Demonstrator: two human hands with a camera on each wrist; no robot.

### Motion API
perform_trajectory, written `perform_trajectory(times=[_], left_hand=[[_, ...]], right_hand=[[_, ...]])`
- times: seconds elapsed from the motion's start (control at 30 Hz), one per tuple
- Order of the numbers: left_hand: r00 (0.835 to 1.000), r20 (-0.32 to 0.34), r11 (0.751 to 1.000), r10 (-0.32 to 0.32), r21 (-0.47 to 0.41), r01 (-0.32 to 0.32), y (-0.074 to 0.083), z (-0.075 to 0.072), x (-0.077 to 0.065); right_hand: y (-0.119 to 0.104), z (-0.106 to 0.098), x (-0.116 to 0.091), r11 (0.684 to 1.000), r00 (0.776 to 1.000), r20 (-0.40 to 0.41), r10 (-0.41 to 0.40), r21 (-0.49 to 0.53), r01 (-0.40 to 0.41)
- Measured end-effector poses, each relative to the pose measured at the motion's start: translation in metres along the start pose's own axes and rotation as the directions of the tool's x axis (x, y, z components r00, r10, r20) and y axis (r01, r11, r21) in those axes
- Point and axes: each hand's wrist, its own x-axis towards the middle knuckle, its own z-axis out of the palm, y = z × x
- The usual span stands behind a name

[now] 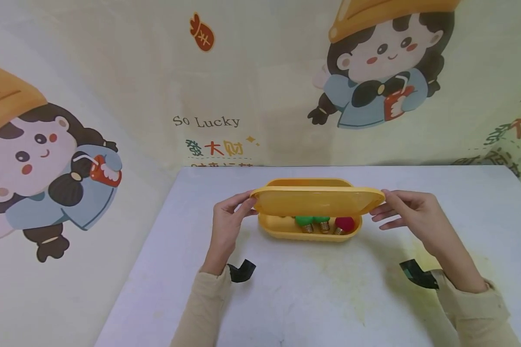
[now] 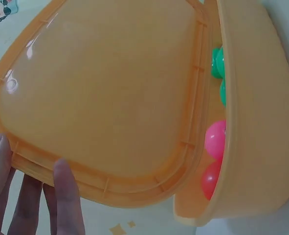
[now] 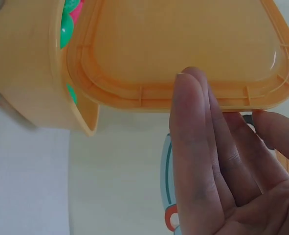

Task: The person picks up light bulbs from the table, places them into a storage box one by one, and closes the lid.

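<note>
A yellow lid (image 1: 314, 201) is held tilted up over an oblong yellow box (image 1: 310, 236), its inner side toward me. My left hand (image 1: 229, 219) grips the lid's left end between thumb and fingers. At the opposite end, my right hand (image 1: 410, 217) pinches the lid's edge. Inside the box lie small bulbs with screw-like bases, among them a green bulb (image 1: 305, 221) and a red bulb (image 1: 344, 224). In the left wrist view a pink bulb (image 2: 215, 140) shows through the gap under the lid. The lid hides the back part of the box's inside.
The box stands on a white table (image 1: 304, 294) toward its far edge. Behind the table hangs a cream backdrop (image 1: 278, 86) printed with cartoon figures and lettering. Black straps (image 1: 242, 271) stick out from both beige sleeves (image 1: 204, 303).
</note>
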Motion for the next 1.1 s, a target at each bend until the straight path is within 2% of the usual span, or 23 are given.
perform_trajectory(times=[0.13, 0.33, 0.53, 0.67, 0.83, 1.1], left_hand=[[1.0, 0.016, 1.0, 0.001, -0.006, -0.001, -0.0005, 0.0004, -0.0018], [0.996, 0.074, 0.997, -0.047, 0.065, 0.042, 0.0009, -0.0027, -0.0033], [0.99, 0.141, 0.997, -0.019, 0.079, 0.008, 0.0034, -0.0065, -0.0052], [0.991, 0.134, 0.996, -0.01, 0.085, -0.001, 0.002, -0.0059, -0.0045], [0.994, 0.103, 0.996, -0.034, 0.089, 0.025, -0.0016, -0.004, -0.0027], [0.995, 0.101, 0.999, 0.006, 0.046, -0.01, -0.0058, -0.0003, -0.0001]], right_hand=[[0.0019, -0.0005, 0.001, 1.0, 1.0, -0.002, 0.007, 0.005, -0.007], [0.0005, 0.0002, 0.0016, 0.999, 0.999, -0.027, 0.024, 0.021, -0.024], [0.0005, 0.0021, 0.0019, 1.0, 0.999, -0.041, 0.017, 0.027, -0.016], [0.0024, 0.0028, 0.0024, 1.0, 0.999, -0.04, 0.003, 0.018, -0.002], [0.0048, 0.0025, 0.0034, 1.0, 0.999, -0.034, -0.006, 0.026, 0.007], [0.0082, 0.0042, 0.0049, 1.0, 1.0, -0.025, 0.0, 0.004, 0.0]])
